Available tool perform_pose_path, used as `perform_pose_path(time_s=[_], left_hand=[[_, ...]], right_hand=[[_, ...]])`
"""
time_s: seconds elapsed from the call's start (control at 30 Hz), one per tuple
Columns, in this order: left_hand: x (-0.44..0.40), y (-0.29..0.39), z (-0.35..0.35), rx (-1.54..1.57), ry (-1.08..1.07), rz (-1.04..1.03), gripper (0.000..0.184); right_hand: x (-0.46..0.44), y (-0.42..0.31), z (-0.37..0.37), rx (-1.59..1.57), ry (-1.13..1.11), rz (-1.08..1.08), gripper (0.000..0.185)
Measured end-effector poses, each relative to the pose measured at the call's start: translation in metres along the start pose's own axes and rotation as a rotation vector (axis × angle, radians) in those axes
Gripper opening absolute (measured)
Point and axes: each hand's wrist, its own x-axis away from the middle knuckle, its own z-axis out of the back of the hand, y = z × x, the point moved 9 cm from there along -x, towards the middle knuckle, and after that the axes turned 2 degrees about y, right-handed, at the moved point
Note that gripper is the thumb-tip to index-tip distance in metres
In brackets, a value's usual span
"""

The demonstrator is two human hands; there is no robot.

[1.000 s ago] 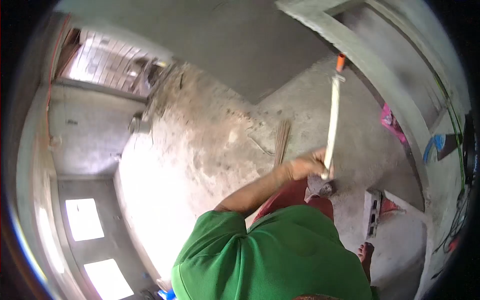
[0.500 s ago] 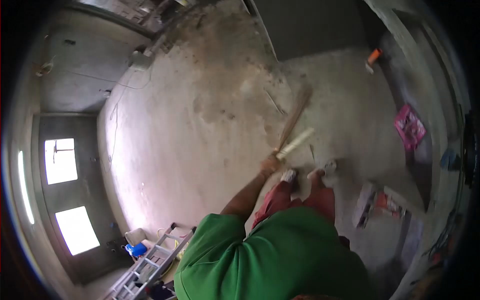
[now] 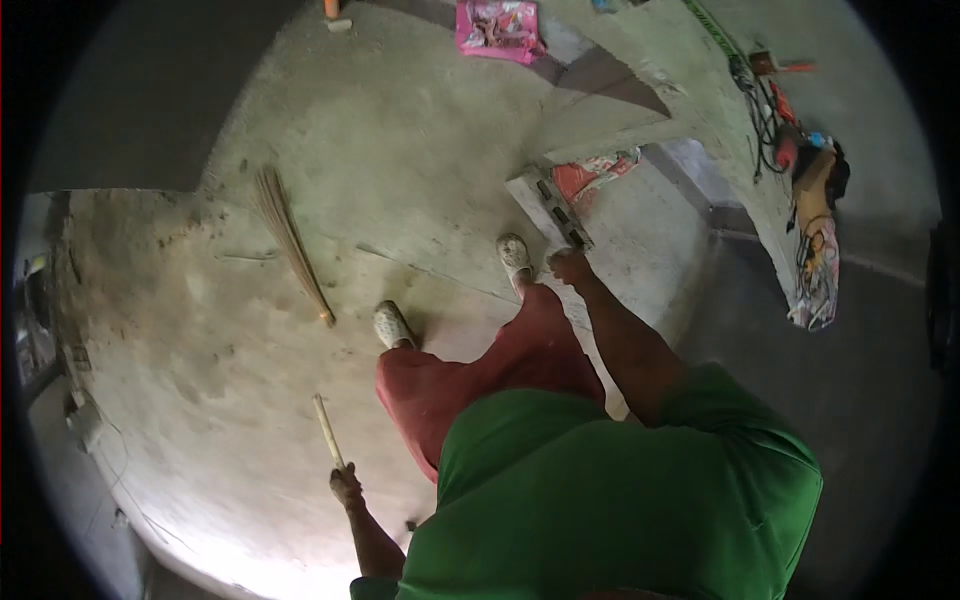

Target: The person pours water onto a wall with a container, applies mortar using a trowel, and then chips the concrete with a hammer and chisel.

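My left hand (image 3: 346, 486), low over the floor at the left, is closed round a short pale stick (image 3: 327, 430) that points away from me. Ahead of it a stick broom (image 3: 287, 240) lies on the floor, its bristles spread toward the far side and its bound end toward me. My right hand (image 3: 570, 266) is at the near end of a grey hollow block (image 3: 548, 208), with curled fingers. What those fingers hold, if anything, I cannot make out, nor whether they touch the block. A red and white bag (image 3: 590, 176) lies beside the block.
A pink bag (image 3: 498, 30) and an orange cylinder (image 3: 332, 9) lie at the far side. A dark panel (image 3: 130, 95) stands at upper left. Cables and tools (image 3: 790, 150) rest on a ledge at right. A thin stick (image 3: 247, 257) lies left of the broom.
My view has turned to the right. The broom has left my left hand and lies on the floor; the pale stick is still held. My right hand has come into view by the block.
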Motion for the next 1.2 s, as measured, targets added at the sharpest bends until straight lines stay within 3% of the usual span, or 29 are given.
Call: perform_pose_path(time_s=[0.07, 0.1, 0.17, 0.2, 0.27, 0.33, 0.37, 0.4, 0.43, 0.5, 0.53, 0.57, 0.6, 0.63, 0.8, 0.87, 0.9, 0.93, 0.97, 1.03, 1.07, 1.13, 1.2], left_hand=[[0.025, 0.055, -0.046, -0.339, 0.176, -0.378, 0.031], [0.046, 0.083, -0.077, -0.351, 0.169, -0.338, 0.031], [0.096, 0.143, -0.144, -0.179, 0.222, -0.279, 0.034], [0.102, 0.144, -0.182, -0.196, 0.213, -0.264, 0.034], [0.113, 0.147, -0.246, -0.210, 0.315, -0.373, 0.035], [0.110, 0.115, -0.307, -0.268, 0.327, -0.488, 0.037], [0.110, 0.103, -0.333, -0.448, 0.358, -0.507, 0.041], [0.125, 0.137, -0.356, -0.440, 0.326, -0.464, 0.042], [0.118, 0.140, -0.368, -0.436, 0.301, -0.452, 0.040], [0.107, 0.120, -0.374, -0.462, 0.324, -0.418, 0.035], [0.104, 0.106, -0.376, -0.489, 0.354, -0.408, 0.033], [0.113, 0.126, -0.372, -0.506, 0.350, -0.463, 0.031], [0.112, 0.132, -0.374, -0.490, 0.359, -0.414, 0.030], [0.114, 0.135, -0.377, -0.512, 0.371, -0.444, 0.029], [0.115, 0.153, -0.365, -0.392, 0.371, -0.452, 0.022], [0.114, 0.128, -0.361, -0.388, 0.329, -0.454, 0.022], [0.115, 0.120, -0.356, -0.394, 0.281, -0.368, 0.022], [0.111, 0.097, -0.351, -0.303, 0.255, -0.370, 0.024], [0.113, 0.077, -0.340, -0.252, 0.269, -0.308, 0.027], [0.122, 0.038, -0.319, -0.245, 0.284, -0.197, 0.033], [0.125, 0.018, -0.301, -0.297, 0.279, -0.144, 0.036], [0.138, -0.011, -0.258, -0.257, 0.289, -0.058, 0.041], [0.152, -0.034, -0.208, -0.217, 0.278, -0.060, 0.044]], right_hand=[[-0.039, 0.013, 0.017, 0.129, 0.164, -0.155, 0.041], [-0.069, 0.041, 0.013, 0.151, 0.132, -0.171, 0.041], [-0.145, 0.075, -0.011, 0.544, 0.009, 0.175, 0.047], [-0.163, 0.086, -0.008, 0.546, -0.008, 0.158, 0.047], [-0.188, 0.114, 0.027, 0.345, 0.132, -0.209, 0.051], [-0.243, 0.147, 0.037, 0.485, 0.222, -0.172, 0.053], [-0.269, 0.177, 0.033, 0.275, 0.285, -0.089, 0.051], [-0.293, 0.207, 0.030, 0.067, 0.331, 0.004, 0.052], [-0.319, 0.223, 0.017, 0.319, 0.269, 0.144, 0.052], [-0.363, 0.258, -0.010, 0.829, 0.254, 0.471, 0.051], [-0.346, 0.227, 0.008, 0.487, 0.312, 0.157, 0.046], [-0.314, 0.188, 0.017, 0.472, 0.269, -0.087, 0.047], [-0.327, 0.194, 0.012, 0.654, 0.415, 0.124, 0.050], [-0.323, 0.171, 0.000, 0.758, 0.412, 0.179, 0.055], [-0.333, 0.184, 0.023, 0.807, 0.540, 0.317, 0.068], [-0.344, 0.196, 0.027, 0.815, 0.555, 0.376, 0.078], [-0.360, 0.221, 0.025, 0.794, 0.464, 0.316, 0.067], [-0.349, 0.207, 0.022, 0.788, 0.467, 0.324, 0.067], [-0.345, 0.202, 0.008, 0.819, 0.193, 0.139, 0.068], [-0.297, 0.131, 0.001, 0.591, 0.036, 0.044, 0.065], [-0.254, 0.067, 0.004, 0.341, 0.139, 0.131, 0.061], [-0.208, 0.000, -0.003, 0.359, 0.314, 0.461, 0.050], [-0.180, -0.030, -0.014, 0.487, 0.197, 0.293, 0.044]])
